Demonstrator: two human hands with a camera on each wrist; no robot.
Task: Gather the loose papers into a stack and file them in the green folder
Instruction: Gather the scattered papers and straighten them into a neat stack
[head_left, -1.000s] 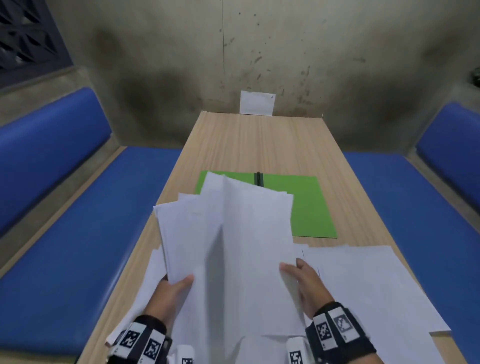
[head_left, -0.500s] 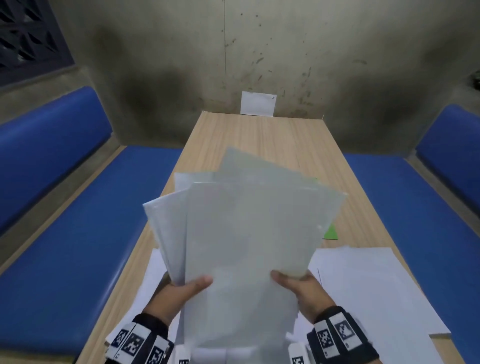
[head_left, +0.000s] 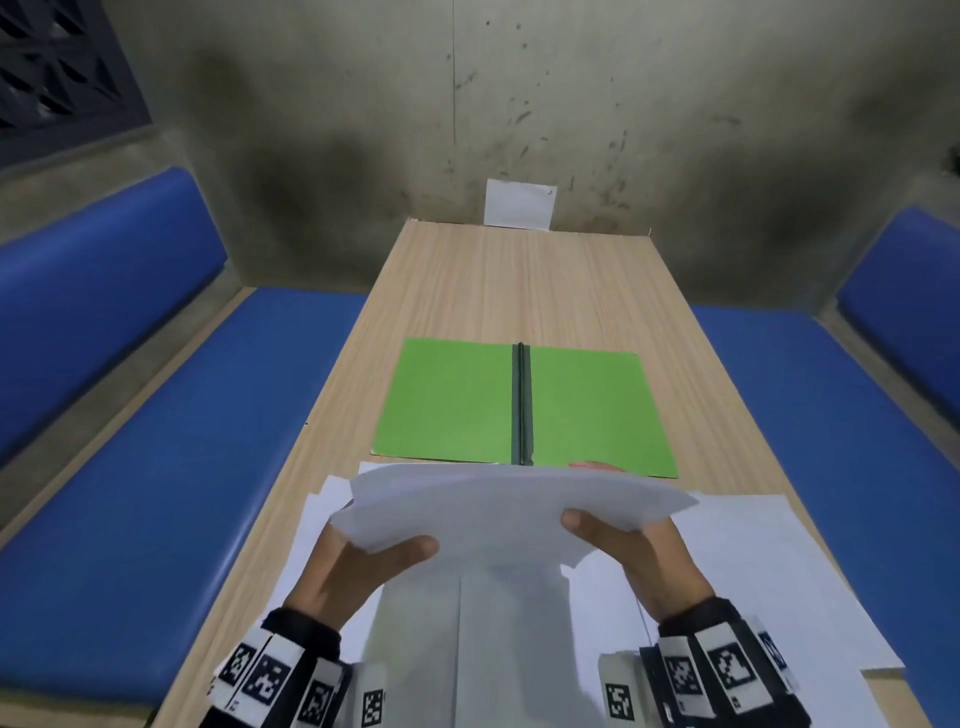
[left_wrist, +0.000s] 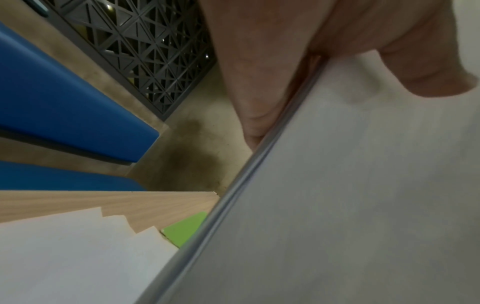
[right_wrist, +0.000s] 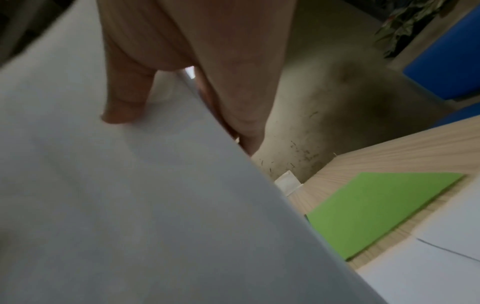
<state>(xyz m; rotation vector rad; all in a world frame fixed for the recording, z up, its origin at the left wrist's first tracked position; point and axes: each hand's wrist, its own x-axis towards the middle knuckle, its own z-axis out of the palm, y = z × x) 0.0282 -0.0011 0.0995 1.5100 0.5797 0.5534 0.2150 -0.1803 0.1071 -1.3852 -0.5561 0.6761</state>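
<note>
Both hands hold a bundle of white papers (head_left: 498, 512) above the near end of the table, its top bent over towards me. My left hand (head_left: 363, 566) grips its left edge, thumb on the near face. My right hand (head_left: 631, 540) grips the right edge the same way. The wrist views show each thumb pressed on the papers (left_wrist: 350, 185) (right_wrist: 116, 185) with fingers behind. The green folder (head_left: 524, 405) lies open and flat mid-table, a dark spine down its middle, just beyond the bundle. More loose sheets (head_left: 753, 582) lie on the table under and beside my hands.
The wooden table (head_left: 519, 286) runs away from me to a stained wall. Blue benches (head_left: 156, 441) flank it on both sides. A small white card (head_left: 519, 202) leans on the wall at the table's far end. A dark lattice grille (left_wrist: 145, 47) is at upper left.
The bundle stood upright and hid the folder half a second ago. Now it has dropped lower and its top has folded over towards me, so the open folder shows in full.
</note>
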